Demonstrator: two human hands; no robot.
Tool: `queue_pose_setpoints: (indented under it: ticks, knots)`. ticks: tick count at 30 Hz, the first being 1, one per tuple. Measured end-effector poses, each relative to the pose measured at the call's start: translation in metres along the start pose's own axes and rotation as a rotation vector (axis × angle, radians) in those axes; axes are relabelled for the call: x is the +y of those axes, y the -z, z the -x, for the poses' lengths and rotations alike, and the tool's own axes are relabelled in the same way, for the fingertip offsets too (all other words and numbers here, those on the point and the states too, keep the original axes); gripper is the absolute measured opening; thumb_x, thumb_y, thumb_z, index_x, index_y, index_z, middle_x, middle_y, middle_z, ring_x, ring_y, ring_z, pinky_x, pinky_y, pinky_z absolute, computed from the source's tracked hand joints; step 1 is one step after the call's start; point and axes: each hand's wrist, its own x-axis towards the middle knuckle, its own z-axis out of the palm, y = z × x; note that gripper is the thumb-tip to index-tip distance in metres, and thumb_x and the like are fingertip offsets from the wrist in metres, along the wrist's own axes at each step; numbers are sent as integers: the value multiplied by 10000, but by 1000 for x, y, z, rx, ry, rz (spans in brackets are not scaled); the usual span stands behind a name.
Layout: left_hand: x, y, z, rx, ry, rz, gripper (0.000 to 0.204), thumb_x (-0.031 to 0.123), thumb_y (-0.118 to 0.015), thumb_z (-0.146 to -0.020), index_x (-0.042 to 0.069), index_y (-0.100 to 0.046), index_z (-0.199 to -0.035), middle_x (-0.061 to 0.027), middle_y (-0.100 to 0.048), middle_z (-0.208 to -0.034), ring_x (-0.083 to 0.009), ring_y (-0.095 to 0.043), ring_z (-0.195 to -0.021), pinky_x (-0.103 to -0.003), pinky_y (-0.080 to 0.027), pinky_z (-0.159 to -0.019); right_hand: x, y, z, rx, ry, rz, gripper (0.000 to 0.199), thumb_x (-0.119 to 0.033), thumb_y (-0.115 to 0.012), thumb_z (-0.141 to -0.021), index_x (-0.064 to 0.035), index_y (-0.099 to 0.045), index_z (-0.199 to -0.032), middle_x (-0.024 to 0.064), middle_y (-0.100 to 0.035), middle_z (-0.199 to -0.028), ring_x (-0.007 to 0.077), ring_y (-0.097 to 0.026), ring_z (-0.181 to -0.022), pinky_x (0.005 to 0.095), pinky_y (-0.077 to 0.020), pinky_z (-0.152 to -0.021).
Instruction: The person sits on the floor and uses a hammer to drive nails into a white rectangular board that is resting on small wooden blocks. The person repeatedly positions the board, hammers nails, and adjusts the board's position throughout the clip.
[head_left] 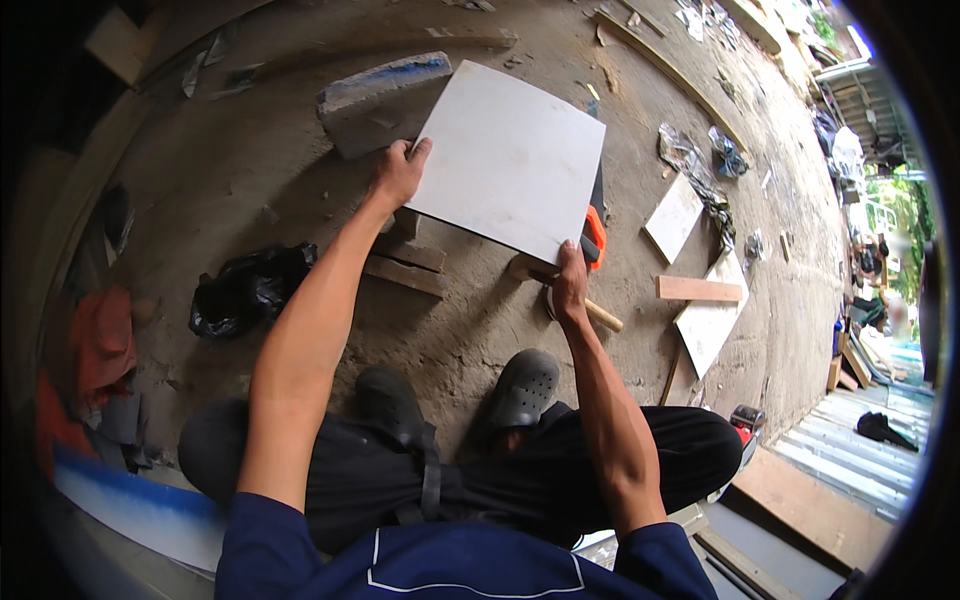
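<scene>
A flat, square white panel (512, 160) is held out in front of me, tilted, by two of its edges. My left hand (402, 175) grips its left edge, the thumb lying on top. At the near right corner my right hand (570, 283) is closed on the panel, fingers mostly hidden below it. Just beyond that hand shows the orange and black handle (597, 240) of a tool, its dark blade partly hidden by the panel. A wooden tool handle (603, 316) lies beside my right wrist. Wooden blocks (405, 272) sit on the ground below the panel.
A rough block with blue paint (385, 95) lies past my left hand. Nearer is a black plastic bag (252, 290). To the right are white offcuts (674, 218), a short wooden strip (700, 289) and crumpled plastic (728, 152). A long wooden batten (672, 77) lies farther off.
</scene>
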Motion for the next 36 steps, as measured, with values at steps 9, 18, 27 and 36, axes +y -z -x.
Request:
queue_pose_setpoints:
  ticks: [9, 18, 27, 36]
  knots:
    - [36, 37, 28, 118, -68, 93, 491, 467, -585, -927, -24, -603, -925, -118, -648, -773, -222, -620, -724, -358, -483, -647, -20, -16, 2, 149, 244, 66, 474, -340, -350, -1010, 61, -541, -1175, 156, -620, -979, 225, -571, -906, 347, -451, -809]
    - [-25, 144, 37, 313, 64, 165, 533, 495, -590, -919, -38, -616, -913, -27, -587, -760, -116, -517, -714, -303, -448, -655, -71, -112, -42, -131, 272, 60, 400, -358, -420, -1022, 20, -534, -963, 157, -563, -724, 244, -581, -662, 382, -472, -611]
    - [-39, 181, 37, 300, 117, -79, 590, 517, -596, -900, -72, -616, -931, -102, -623, -788, -177, -571, -757, -335, -464, -709, -62, -138, -49, -230, 274, 219, 438, -379, -438, -1001, 46, -531, -944, 293, -594, -859, 452, -574, -825, 465, -443, -749]
    - [-85, 173, 28, 319, 118, -99, 662, 543, -583, -895, -96, -607, -1067, -217, -672, -955, -270, -641, -922, -370, -483, -798, -50, -150, -44, -230, 323, 236, 442, -381, -471, -983, 53, -520, -911, 290, -574, -841, 435, -564, -808, 459, -440, -756]
